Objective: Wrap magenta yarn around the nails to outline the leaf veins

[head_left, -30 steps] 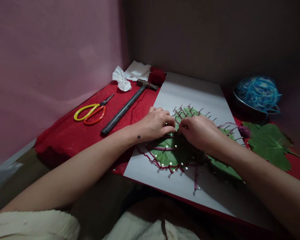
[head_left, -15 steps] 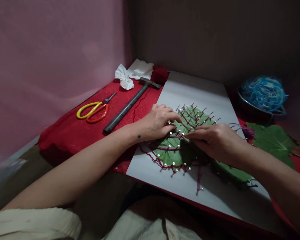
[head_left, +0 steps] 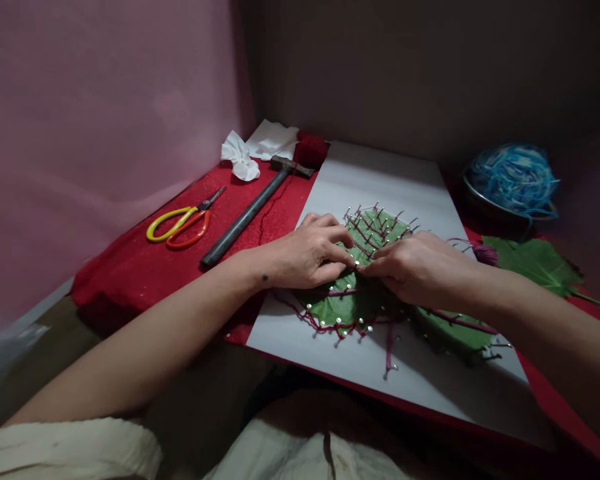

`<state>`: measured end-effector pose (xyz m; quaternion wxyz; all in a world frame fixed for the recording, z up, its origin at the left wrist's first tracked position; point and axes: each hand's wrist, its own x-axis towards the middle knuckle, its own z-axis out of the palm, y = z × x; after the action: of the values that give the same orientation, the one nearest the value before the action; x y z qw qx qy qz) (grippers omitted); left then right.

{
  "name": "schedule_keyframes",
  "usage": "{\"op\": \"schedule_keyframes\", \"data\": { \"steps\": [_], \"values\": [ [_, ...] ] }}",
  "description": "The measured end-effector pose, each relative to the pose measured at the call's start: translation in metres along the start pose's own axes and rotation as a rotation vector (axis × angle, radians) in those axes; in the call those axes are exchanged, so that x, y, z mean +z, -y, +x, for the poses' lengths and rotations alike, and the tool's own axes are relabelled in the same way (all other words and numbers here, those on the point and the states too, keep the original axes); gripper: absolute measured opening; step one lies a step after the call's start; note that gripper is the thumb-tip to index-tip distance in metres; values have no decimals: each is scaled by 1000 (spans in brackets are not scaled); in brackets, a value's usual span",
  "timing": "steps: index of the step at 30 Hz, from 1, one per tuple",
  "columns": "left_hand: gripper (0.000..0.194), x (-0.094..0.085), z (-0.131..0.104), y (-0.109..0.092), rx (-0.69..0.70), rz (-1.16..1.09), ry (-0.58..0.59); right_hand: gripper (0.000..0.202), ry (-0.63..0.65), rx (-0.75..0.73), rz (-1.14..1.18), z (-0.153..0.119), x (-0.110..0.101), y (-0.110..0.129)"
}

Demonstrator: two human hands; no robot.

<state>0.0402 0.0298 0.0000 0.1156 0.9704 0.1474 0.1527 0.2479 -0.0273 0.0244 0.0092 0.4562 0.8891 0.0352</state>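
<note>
A green leaf (head_left: 343, 309) lies on a white board (head_left: 305, 350), ringed and crossed by small nails with purple and dark red yarn strung between them. My left hand (head_left: 320, 252) rests at the leaf's left side, its fingers curled and the thumb close to the index finger beside a nail; what they hold is hidden. Over the middle of the leaf, my right hand (head_left: 415, 267) pinches purple yarn, its fingertips at the same nail. From behind this hand a strand runs to a small purple yarn ball (head_left: 486, 254). The right hand hides part of the leaf.
Scissors (head_left: 187, 225) and a hammer (head_left: 245, 220) lie on the red cloth (head_left: 125, 267) at left. Crumpled tissue (head_left: 240, 157) and a red yarn ball (head_left: 311, 151) sit behind. At right are a bowl (head_left: 480, 200) of blue yarn (head_left: 513, 180) and another leaf (head_left: 535, 265).
My left thumb and index finger have drawn closer together, and my right fingertips have come nearer to them at the nail. The whole view has shifted slightly.
</note>
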Motion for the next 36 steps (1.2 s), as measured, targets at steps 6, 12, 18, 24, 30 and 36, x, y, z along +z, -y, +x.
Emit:
{"op": "schedule_keyframes", "data": {
  "steps": [6,12,18,24,30,36],
  "values": [
    [25,0,-1,-4,23,104,32,36,47,5,78,-10,0,2],
    [25,0,-1,-4,13,103,44,29,-82,122,132,-32,5,1],
    [25,2,-1,-1,10,75,37,28,-162,238,164,-48,11,9],
    [26,2,-1,-1,0,63,40,28,-109,197,138,-50,11,17],
    [25,2,-1,-1,-2,52,44,23,66,177,-67,-39,4,29],
    [25,2,-1,-1,-5,54,38,23,132,113,9,-9,-6,24]
  ]
}}
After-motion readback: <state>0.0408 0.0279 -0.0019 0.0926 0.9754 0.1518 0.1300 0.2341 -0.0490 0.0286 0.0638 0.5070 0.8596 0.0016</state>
